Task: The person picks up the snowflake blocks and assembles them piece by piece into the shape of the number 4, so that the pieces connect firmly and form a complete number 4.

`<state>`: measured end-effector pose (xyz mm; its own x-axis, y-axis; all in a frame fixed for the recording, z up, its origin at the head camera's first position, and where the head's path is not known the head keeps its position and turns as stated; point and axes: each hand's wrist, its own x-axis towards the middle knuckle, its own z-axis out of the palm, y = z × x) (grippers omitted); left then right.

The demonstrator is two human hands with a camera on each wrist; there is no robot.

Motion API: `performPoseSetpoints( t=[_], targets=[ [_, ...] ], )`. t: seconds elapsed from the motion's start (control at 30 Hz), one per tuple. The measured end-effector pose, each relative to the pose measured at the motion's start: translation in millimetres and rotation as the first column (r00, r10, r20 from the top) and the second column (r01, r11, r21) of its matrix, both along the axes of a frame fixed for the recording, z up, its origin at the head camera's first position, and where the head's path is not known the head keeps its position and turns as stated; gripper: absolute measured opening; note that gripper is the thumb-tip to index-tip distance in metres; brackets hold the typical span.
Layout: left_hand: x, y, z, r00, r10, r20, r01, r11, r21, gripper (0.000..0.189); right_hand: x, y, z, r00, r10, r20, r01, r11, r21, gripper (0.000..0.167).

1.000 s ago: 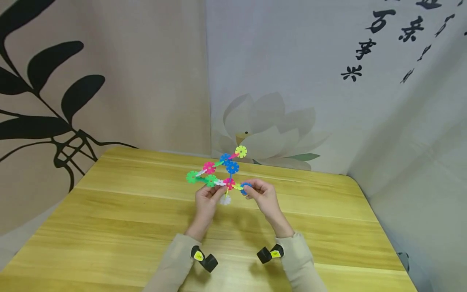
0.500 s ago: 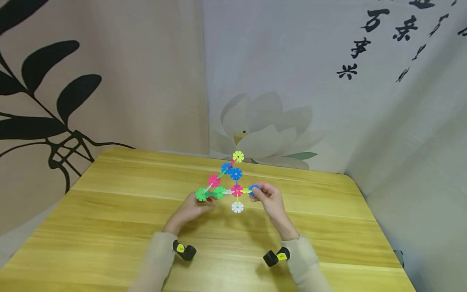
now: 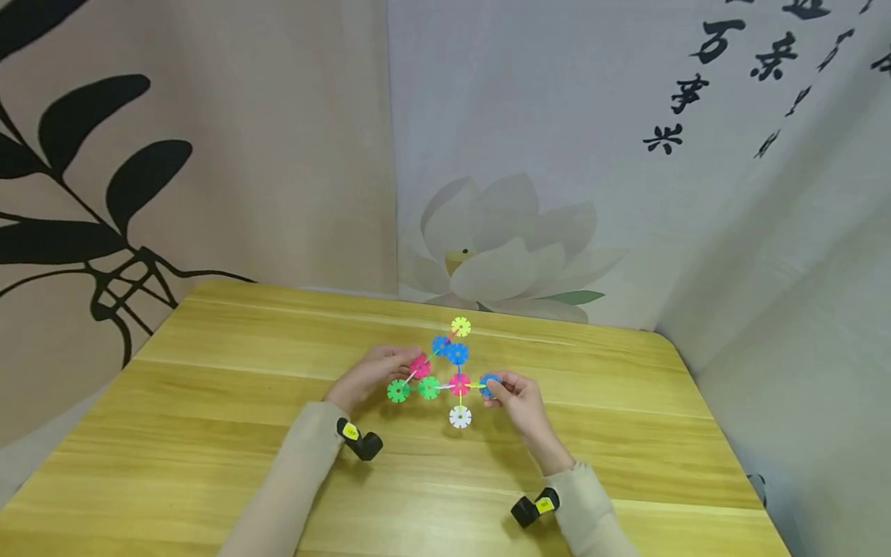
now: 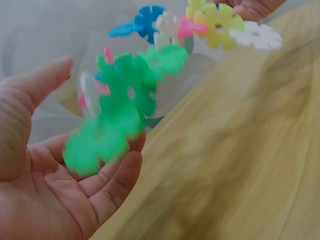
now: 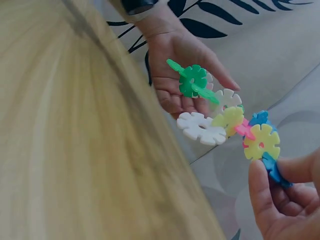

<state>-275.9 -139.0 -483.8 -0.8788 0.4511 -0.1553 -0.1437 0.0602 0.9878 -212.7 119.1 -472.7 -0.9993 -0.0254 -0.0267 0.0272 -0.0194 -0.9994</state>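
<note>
A chain of notched plastic snowflake discs in several colours hangs above the table, with a pink disc (image 3: 459, 384) joining its branches. My right hand (image 3: 517, 398) pinches the blue disc (image 5: 274, 171) at its right end between thumb and fingers. At the left side, my left hand (image 3: 376, 375) is beside the other pink disc (image 3: 420, 366). The left wrist view has its thumb raised apart and its fingers loosely spread behind the blurred green discs (image 4: 129, 90); whether they touch is unclear. A white disc (image 3: 460, 417) points toward me, and a yellow disc (image 3: 461, 326) tops the far end.
The wooden table (image 3: 230, 433) spreads under both hands. Behind its far edge hangs a pale curtain (image 3: 515, 100) printed with a lotus and dark writing. Each wrist carries a small black camera (image 3: 534, 507).
The left hand has let go near the middle of the chain and moved left, then up beside the far pink disc. The right hand, still pinching the blue disc, has lowered the chain toward me.
</note>
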Motion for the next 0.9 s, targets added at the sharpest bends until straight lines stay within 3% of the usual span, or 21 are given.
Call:
performPoseSetpoints(
  t=[0.23,0.43,0.53,0.7,0.9],
  targets=[
    [-7.1,14.4,-9.2,1.000,-0.007,0.019,0.008,0.998,-0.057,0.038,4.5,3.8,-15.6,0.997,0.000,0.081,0.001,1.000,-0.010,0.012],
    [-5.9,19.1,-7.6,1.000,0.011,-0.004,-0.011,0.997,-0.079,0.031,8.2,6.2,-22.7,0.990,-0.025,0.141,0.026,1.000,-0.003,0.013],
    [-6.6,21.0,-7.5,0.999,0.045,-0.030,-0.048,0.993,-0.109,0.025,8.4,6.2,-25.5,0.986,-0.039,0.160,0.039,0.999,0.004,0.014],
    [-8.9,26.4,-11.6,0.990,0.134,-0.051,-0.142,0.966,-0.214,0.018,8.3,4.4,-28.6,0.982,-0.050,0.184,0.046,0.999,0.026,0.018],
    [-8.1,28.3,-15.7,0.981,0.176,-0.082,-0.192,0.944,-0.270,0.018,9.1,2.2,-30.8,0.977,-0.054,0.205,0.046,0.998,0.046,0.019]
  ],
)
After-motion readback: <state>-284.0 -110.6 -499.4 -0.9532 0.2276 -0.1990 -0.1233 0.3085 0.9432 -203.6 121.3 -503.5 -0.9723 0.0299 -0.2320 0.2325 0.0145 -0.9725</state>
